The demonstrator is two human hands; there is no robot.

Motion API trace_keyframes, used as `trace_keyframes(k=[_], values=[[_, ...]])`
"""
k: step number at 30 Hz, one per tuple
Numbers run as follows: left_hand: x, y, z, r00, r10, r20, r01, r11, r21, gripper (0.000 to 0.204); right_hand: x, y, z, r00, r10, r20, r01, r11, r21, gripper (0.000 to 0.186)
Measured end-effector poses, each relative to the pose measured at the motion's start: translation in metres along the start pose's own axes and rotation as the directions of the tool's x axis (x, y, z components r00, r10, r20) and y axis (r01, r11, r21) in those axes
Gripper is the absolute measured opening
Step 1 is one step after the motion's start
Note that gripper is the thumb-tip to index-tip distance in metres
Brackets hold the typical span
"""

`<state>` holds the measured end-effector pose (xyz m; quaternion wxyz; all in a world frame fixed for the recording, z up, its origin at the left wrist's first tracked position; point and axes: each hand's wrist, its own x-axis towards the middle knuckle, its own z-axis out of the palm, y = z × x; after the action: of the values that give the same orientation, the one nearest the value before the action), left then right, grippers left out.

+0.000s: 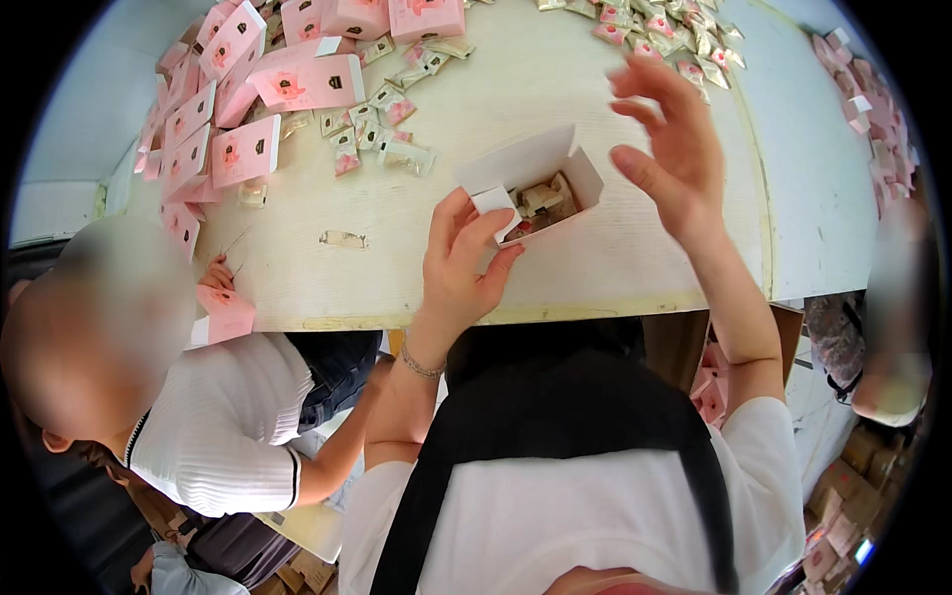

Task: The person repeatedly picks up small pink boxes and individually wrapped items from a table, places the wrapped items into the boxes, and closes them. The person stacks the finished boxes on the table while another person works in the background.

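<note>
My left hand [458,263] grips the near-left end of a small carton [521,159], with its thumb and fingers on a white end flap. The carton's top is open, its white inside faces up, and several small wrapped sachets [545,201] lie in it. To the right of the carton, my right hand [676,149] is raised above the table. Its fingers are spread and slightly curled, with nothing in them.
Pink cartons [243,154] pile up at the far left, with loose sachets [372,124] beside them. More sachets [664,30] lie at the far right of the table [615,278]. On my left sits a co-worker in a white top [223,416], one hand at a pink carton.
</note>
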<state>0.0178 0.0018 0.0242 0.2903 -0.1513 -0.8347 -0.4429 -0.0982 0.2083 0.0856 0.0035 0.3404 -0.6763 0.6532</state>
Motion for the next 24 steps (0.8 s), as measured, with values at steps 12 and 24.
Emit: trace_keyframes(k=[12,24], values=[[0.005,-0.015,0.001,0.964,-0.266,0.023,0.23,0.782,-0.58,0.066,-0.006,0.002,0.002,0.778,-0.246,0.578,0.498,0.803,-0.327,0.046],[0.0,-0.008,0.0,0.95,-0.294,0.104,0.298,0.76,-0.578,0.074,-0.017,-0.01,0.015,0.895,-0.117,0.43,0.319,0.843,-0.433,0.036]])
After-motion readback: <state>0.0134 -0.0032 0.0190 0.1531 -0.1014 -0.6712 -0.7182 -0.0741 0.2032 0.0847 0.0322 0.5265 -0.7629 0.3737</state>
